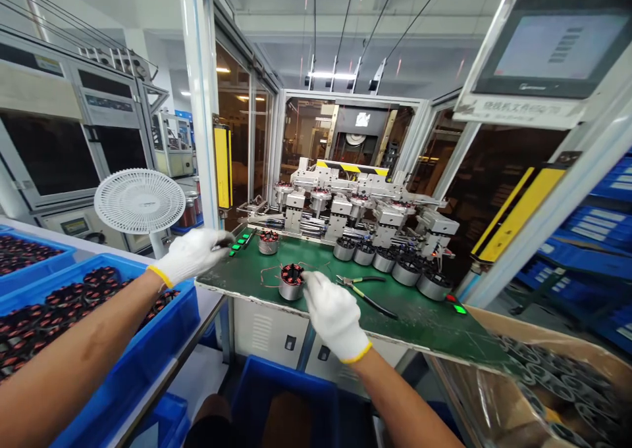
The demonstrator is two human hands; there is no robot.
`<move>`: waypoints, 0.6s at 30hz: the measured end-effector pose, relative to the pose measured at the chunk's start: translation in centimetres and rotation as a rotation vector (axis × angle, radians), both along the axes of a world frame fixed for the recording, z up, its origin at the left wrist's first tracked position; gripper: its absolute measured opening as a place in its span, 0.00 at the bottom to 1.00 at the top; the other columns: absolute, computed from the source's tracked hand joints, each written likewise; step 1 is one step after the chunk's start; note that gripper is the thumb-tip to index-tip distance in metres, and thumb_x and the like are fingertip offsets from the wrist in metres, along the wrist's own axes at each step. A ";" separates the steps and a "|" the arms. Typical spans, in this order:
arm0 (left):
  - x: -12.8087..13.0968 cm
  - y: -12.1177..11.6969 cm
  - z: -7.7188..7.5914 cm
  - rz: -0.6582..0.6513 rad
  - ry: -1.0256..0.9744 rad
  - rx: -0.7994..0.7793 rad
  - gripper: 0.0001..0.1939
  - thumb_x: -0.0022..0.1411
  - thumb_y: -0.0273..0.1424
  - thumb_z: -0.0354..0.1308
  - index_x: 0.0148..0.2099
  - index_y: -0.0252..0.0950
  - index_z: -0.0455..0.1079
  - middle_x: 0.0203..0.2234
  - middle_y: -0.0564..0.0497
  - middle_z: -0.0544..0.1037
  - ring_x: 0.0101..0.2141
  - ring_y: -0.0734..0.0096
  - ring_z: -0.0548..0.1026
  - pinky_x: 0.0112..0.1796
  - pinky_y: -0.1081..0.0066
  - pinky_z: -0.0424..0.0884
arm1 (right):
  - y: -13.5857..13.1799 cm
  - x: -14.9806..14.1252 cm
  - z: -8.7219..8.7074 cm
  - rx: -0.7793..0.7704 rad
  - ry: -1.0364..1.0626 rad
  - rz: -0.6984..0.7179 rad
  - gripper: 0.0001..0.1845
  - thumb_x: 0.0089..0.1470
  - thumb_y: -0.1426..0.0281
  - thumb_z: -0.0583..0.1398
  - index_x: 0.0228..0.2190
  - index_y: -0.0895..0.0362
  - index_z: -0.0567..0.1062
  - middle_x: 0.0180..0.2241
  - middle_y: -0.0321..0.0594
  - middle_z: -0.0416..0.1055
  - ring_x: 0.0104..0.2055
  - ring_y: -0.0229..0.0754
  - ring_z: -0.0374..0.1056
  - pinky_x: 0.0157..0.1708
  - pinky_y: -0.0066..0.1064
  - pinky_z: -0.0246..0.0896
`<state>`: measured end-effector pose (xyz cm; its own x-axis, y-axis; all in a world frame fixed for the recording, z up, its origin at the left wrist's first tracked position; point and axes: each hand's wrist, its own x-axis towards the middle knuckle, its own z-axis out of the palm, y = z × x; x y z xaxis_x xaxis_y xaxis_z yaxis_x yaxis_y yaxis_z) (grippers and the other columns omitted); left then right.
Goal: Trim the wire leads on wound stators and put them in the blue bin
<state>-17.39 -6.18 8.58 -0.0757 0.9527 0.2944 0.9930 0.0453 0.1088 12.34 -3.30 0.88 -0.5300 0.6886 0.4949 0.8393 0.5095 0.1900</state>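
Observation:
My left hand [193, 254], in a white glove with dark fingertips, reaches over the left end of the green bench top. Its fingers stretch towards a row of lit green buttons [240, 243]; whether they touch is unclear. In a matching glove, my right hand [332, 310] grips the right side of a wound stator [291, 283] with red coils and a silver ring. Loose copper wire [269, 277] sticks out from it on the left. Behind it stands another wound stator [269, 242]. Green-handled cutters [368, 293] lie right of my right hand.
A winding machine [345, 204] holding several stators spans the back, with bare stator cores [407, 270] before it. Blue bins [190, 303] of stators stand left, near a white fan [139, 201]. A box [484, 323] of metal rings is at right, below a screen [557, 43].

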 end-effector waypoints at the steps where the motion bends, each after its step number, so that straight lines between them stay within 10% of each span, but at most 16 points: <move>1: 1.1 -0.3 1.3 -0.054 -0.004 0.040 0.18 0.58 0.41 0.50 0.50 0.49 0.70 0.43 0.54 0.77 0.43 0.61 0.73 0.39 0.70 0.67 | -0.8 -0.5 0.2 0.043 -0.033 0.072 0.21 0.64 0.66 0.42 0.56 0.50 0.61 0.54 0.44 0.64 0.35 0.42 0.68 0.30 0.32 0.56; 4: 5.9 -0.3 3.7 -0.330 0.047 0.089 0.21 0.55 0.34 0.54 0.52 0.52 0.68 0.46 0.56 0.74 0.46 0.61 0.71 0.44 0.69 0.65 | -2.6 -2.2 0.0 0.084 -0.144 0.196 0.20 0.64 0.70 0.43 0.54 0.50 0.62 0.53 0.44 0.64 0.31 0.41 0.66 0.25 0.33 0.53; 8: 11.3 1.6 2.0 -0.727 0.199 -0.004 0.28 0.47 0.30 0.60 0.54 0.47 0.67 0.47 0.49 0.74 0.47 0.56 0.70 0.47 0.64 0.64 | -4.1 -2.6 -1.9 0.068 -0.173 0.255 0.16 0.61 0.73 0.47 0.45 0.54 0.69 0.36 0.44 0.71 0.32 0.43 0.65 0.26 0.32 0.52; 13: 12.5 4.7 -2.3 -0.640 0.138 -0.048 0.29 0.44 0.42 0.62 0.51 0.43 0.68 0.42 0.46 0.75 0.41 0.52 0.74 0.39 0.62 0.69 | -4.5 0.1 -2.0 -0.170 0.117 0.392 0.12 0.59 0.70 0.50 0.39 0.55 0.73 0.26 0.39 0.69 0.29 0.41 0.64 0.28 0.30 0.53; 18: 12.0 5.4 -3.5 -0.610 -0.121 -0.172 0.27 0.47 0.42 0.60 0.51 0.46 0.67 0.41 0.54 0.76 0.40 0.63 0.75 0.35 0.71 0.69 | 0.2 2.9 1.4 -0.671 1.046 0.310 0.15 0.57 0.63 0.51 0.36 0.59 0.74 0.16 0.29 0.58 0.17 0.32 0.54 0.18 0.25 0.50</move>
<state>-5.39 -0.81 5.03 0.4714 0.8678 0.1573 0.8270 -0.4969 0.2630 15.27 -3.13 2.29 -0.2832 0.8821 0.3765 0.2624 0.4488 -0.8542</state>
